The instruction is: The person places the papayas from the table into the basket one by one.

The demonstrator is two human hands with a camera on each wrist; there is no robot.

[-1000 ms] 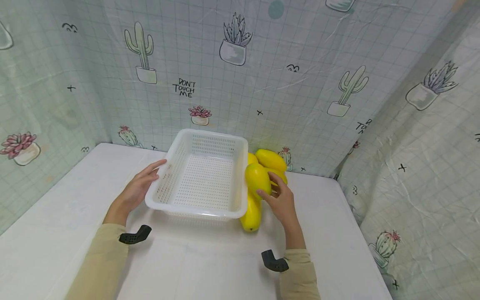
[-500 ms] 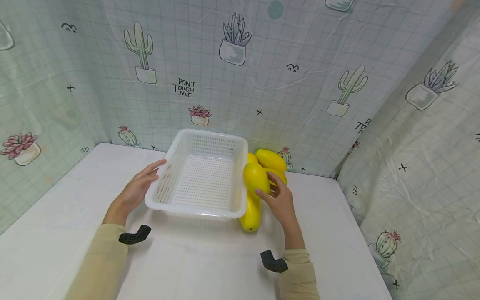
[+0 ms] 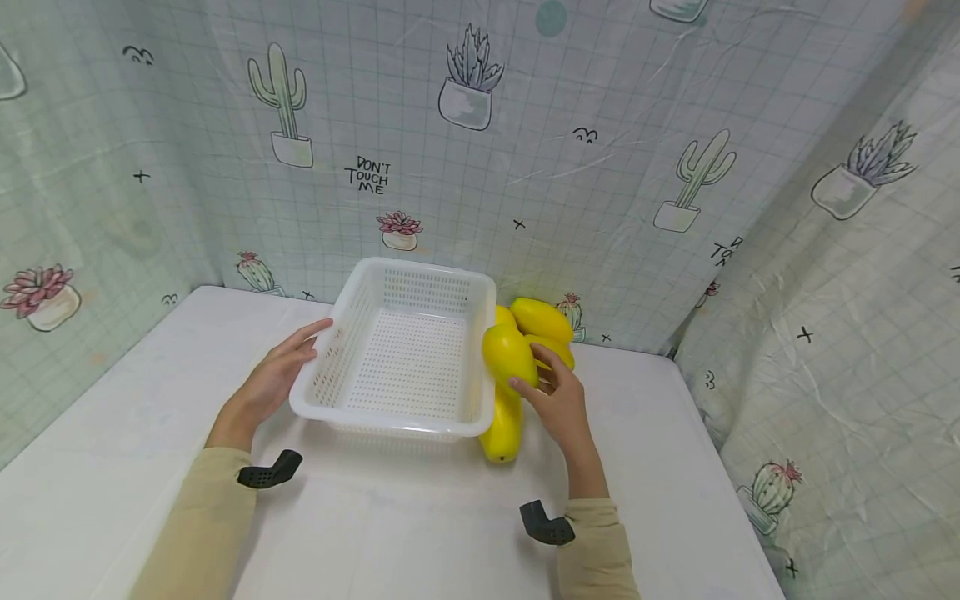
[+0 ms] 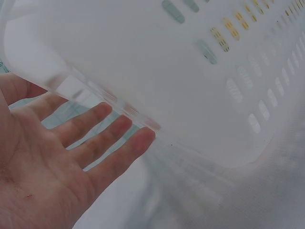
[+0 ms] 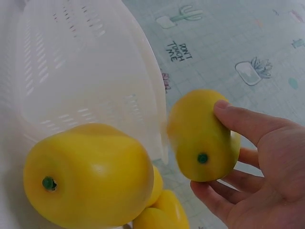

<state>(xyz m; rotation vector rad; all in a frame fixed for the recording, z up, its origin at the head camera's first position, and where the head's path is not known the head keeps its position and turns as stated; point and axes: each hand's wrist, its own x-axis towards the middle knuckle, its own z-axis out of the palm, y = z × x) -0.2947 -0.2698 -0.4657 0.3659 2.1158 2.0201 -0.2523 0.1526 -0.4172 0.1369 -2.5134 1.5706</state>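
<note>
A white perforated plastic basket (image 3: 408, 358) stands on the table, its near side toward me. My left hand (image 3: 273, 379) is at its left side; in the left wrist view the fairly straight fingers (image 4: 126, 148) touch the wall (image 4: 138, 71). My right hand (image 3: 558, 400) holds a yellow mango (image 3: 510, 354) between thumb and fingers, over the basket's right rim. The right wrist view shows the held mango (image 5: 202, 136) with its green stem end toward the camera. Under and behind it lie several other mangoes (image 3: 502, 429), partly hidden.
The white table (image 3: 375, 517) runs up to a hanging cloth (image 3: 525, 167) printed with cacti, which also covers both sides. More mangoes (image 3: 542, 319) are piled against the basket's right side near the cloth. Black wrist devices (image 3: 270, 471) sit at both sleeves.
My right hand has shifted slightly left, bringing the held mango a little further over the basket's right rim. My left hand and the basket have stayed where they were.
</note>
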